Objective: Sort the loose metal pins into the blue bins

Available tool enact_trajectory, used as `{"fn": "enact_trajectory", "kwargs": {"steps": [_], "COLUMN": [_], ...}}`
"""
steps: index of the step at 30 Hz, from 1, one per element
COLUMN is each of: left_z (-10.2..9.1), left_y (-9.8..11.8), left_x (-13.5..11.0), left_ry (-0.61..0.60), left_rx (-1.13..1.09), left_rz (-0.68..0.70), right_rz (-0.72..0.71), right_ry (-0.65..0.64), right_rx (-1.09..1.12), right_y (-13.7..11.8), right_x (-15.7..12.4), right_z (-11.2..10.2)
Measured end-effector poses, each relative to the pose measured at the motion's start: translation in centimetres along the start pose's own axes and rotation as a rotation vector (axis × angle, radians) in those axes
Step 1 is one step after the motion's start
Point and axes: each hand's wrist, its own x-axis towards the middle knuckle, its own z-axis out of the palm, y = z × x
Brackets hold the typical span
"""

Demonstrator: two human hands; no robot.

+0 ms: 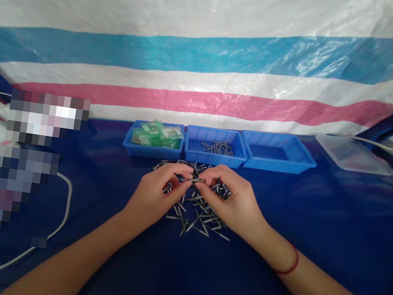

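Observation:
My left hand (155, 189) and my right hand (238, 199) meet above a loose pile of blind rivets (203, 225) on the blue table. Both are closed in a pinch, thumb against fingertips. Between them lies a thin metal blind rivet (196, 180), roughly level, one end at each hand's fingertips. Whether more than one rivet is in the pinch, I cannot tell. My hands cover part of the pile below. Just behind it stands a blue bin (214, 160) with some rivets inside.
Left of that bin, another blue bin (151, 152) holds green-and-clear plastic packets (156, 132). A third blue bin (278, 166) stands at the right, near a clear plastic lid (357, 157). A white cable (68, 202) loops across the table's left side. Behind hangs a striped sheet (210, 56).

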Motion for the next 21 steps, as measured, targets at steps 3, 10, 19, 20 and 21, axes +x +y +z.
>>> {"fn": "enact_trajectory", "kwargs": {"steps": [3,10,19,20,21], "left_z": [0.1,0.0,-2.6,-2.7,-2.7], "left_y": [0.0,0.1,2.3,2.6,2.9], "left_x": [0.0,0.3,0.5,0.3,0.0], "left_ry": [-0.051,-0.119,-0.565,-0.641,-0.694], "left_rx": [-0.017,0.133,0.280,0.292,0.312], "left_rz": [0.000,-0.036,0.019,0.013,0.014], "right_rz": [-0.067,-0.080,-0.115,-0.119,-0.127], "right_ry": [-0.010,0.163,0.202,0.191,0.177], "right_rx": [-0.041,-0.186,-0.715,-0.694,-0.670], "right_y": [-0.2,1.3,4.0,3.6,3.2], "right_x": [-0.1,0.6,2.7,2.5,2.3], "right_z": [0.0,-0.5,-1.4,-1.2,-1.0]}}
